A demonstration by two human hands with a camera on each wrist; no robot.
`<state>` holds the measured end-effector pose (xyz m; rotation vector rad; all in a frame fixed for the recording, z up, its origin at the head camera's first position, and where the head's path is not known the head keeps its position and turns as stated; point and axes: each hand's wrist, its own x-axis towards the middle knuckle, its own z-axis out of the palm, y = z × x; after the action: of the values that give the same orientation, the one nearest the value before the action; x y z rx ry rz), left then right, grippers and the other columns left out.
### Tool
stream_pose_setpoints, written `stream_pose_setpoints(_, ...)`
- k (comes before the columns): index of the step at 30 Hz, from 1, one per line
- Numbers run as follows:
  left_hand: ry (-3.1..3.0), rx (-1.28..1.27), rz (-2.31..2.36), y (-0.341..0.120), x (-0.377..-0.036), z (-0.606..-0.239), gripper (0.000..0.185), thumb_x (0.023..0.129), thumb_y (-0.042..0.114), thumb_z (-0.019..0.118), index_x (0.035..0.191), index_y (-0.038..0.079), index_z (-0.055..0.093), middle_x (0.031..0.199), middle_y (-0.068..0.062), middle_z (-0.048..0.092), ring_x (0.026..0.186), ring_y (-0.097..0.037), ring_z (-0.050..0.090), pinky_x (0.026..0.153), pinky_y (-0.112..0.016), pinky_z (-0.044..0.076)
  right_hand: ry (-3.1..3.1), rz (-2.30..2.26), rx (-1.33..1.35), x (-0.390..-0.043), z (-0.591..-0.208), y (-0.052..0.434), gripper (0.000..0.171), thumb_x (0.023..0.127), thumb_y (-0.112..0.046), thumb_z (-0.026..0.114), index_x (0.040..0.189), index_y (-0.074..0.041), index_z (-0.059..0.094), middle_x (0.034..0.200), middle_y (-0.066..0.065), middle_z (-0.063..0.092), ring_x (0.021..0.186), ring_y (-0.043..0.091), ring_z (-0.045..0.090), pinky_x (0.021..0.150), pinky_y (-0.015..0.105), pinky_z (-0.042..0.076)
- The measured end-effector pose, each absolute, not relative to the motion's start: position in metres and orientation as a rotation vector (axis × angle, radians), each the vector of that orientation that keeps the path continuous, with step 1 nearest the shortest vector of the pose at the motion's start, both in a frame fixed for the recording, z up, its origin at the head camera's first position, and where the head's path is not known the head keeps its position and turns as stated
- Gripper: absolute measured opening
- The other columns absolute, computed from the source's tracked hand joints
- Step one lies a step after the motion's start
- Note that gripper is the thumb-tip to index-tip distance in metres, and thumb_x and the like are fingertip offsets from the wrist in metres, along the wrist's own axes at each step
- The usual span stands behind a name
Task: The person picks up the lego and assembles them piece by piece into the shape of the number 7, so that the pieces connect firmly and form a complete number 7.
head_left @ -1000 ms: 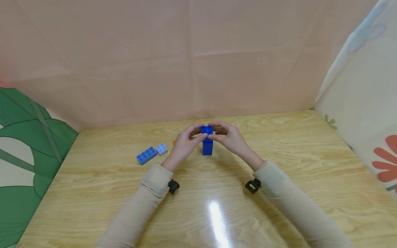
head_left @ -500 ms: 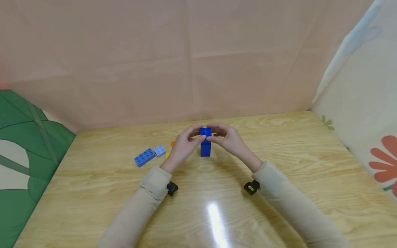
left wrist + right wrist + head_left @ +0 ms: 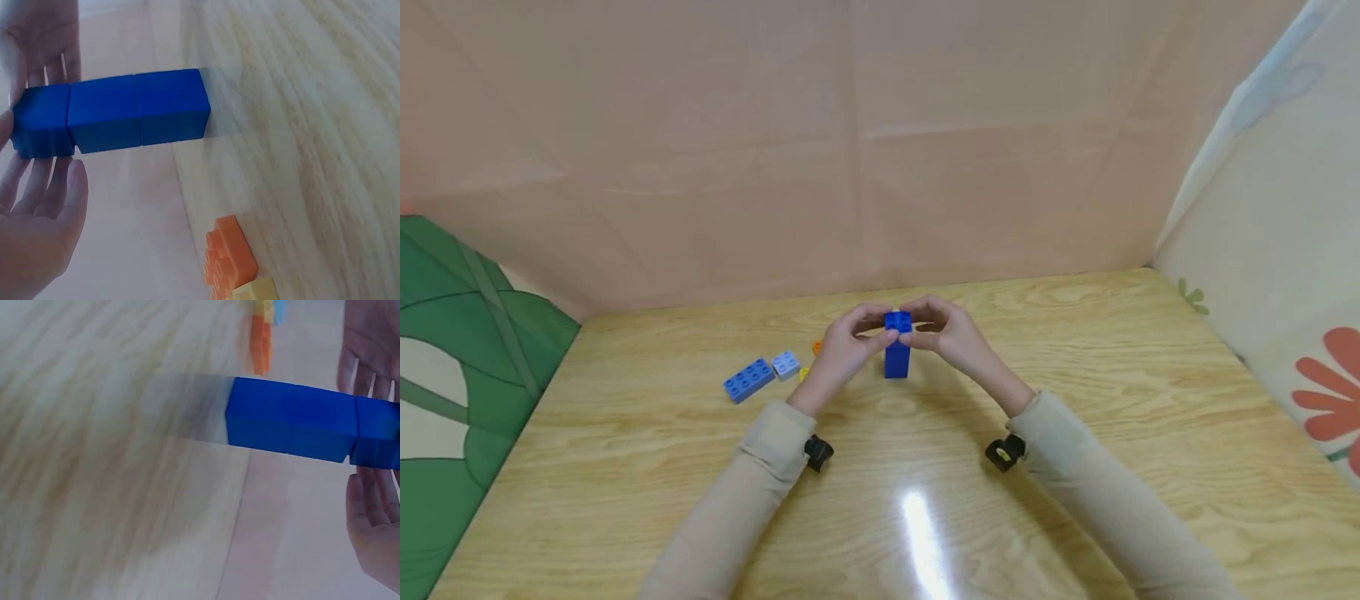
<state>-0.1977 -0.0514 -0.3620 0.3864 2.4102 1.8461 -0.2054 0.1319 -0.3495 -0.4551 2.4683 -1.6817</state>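
A tower of three dark blue toy building bricks [image 3: 897, 360] stands upright on the wooden table. Its top brick [image 3: 44, 122] shows studs in the head view. My left hand [image 3: 850, 342] pinches that top brick from the left between thumb and fingers. From the right, my right hand [image 3: 951, 333] pinches the same brick, and the thumbs almost meet in front. A thin dark seam parts the top brick from the middle brick [image 3: 322, 422] in the right wrist view. Fingers cover much of the top brick's sides.
Left of the tower lie a lighter blue long brick [image 3: 749, 381], a pale blue brick [image 3: 786, 365], an orange brick [image 3: 234, 253] and a yellow brick [image 3: 257, 290]. My left hand partly hides the last two in the head view. A pinkish cloth [image 3: 850, 167] hangs behind the table.
The head view has shifted slightly. Both hands keep their grip on the top brick. The seam below the thumbs, visible earlier, no longer shows in the head view.
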Motion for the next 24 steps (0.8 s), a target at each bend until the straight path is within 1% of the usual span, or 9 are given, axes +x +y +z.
stream_pose_setpoints(6, 2.399, 0.37, 1.827, -0.0525, -0.1994, -0.3627, 0.035, 0.091, 0.018, 0.066, 0.124, 0.009, 0.06, 0.129, -0.009, 0.061, 0.122, -0.025, 0.057, 0.097, -0.039, 0.052, 2.441, -1.688, -0.396, -0.2061, -0.3463, 0.131, 0.039, 0.085, -0.009, 0.069, 0.12, 0.003, 0.058, 0.123, 0.022, 0.061, 0.117, 0.034, 0.057, 0.101, 0.046, 0.047)
stream_pose_setpoints(12, 2.426, 0.414, 1.815, -0.0524, -0.2025, -0.3605, 0.034, 0.091, 0.017, 0.066, 0.123, 0.006, 0.06, 0.127, -0.012, 0.062, 0.12, -0.026, 0.058, 0.095, -0.038, 0.052, 2.441, -1.678, -0.389, -0.2085, -0.3423, 0.1312, 0.037, 0.084, -0.008, 0.069, 0.118, 0.002, 0.058, 0.123, 0.021, 0.06, 0.119, 0.034, 0.056, 0.103, 0.048, 0.046)
stream_pose_setpoints(20, 2.491, 0.438, 1.754, -0.0518, -0.2039, -0.3596, 0.034, 0.09, 0.017, 0.066, 0.121, 0.005, 0.06, 0.123, -0.013, 0.064, 0.118, -0.025, 0.059, 0.099, -0.04, 0.048, 2.438, -1.674, -0.405, -0.2105, -0.3425, 0.1313, 0.037, 0.083, -0.005, 0.07, 0.117, 0.004, 0.058, 0.118, 0.023, 0.063, 0.114, 0.032, 0.059, 0.1, 0.044, 0.049)
stream_pose_setpoints(24, 2.494, 0.417, 1.735, -0.0504, -0.2041, -0.3608, 0.034, 0.092, 0.02, 0.064, 0.123, 0.005, 0.058, 0.122, -0.013, 0.064, 0.117, -0.025, 0.059, 0.099, -0.04, 0.048, 2.44, -1.658, -0.429, -0.2117, -0.3444, 0.131, 0.035, 0.085, -0.005, 0.068, 0.117, 0.005, 0.057, 0.118, 0.025, 0.062, 0.113, 0.033, 0.06, 0.095, 0.04, 0.052)
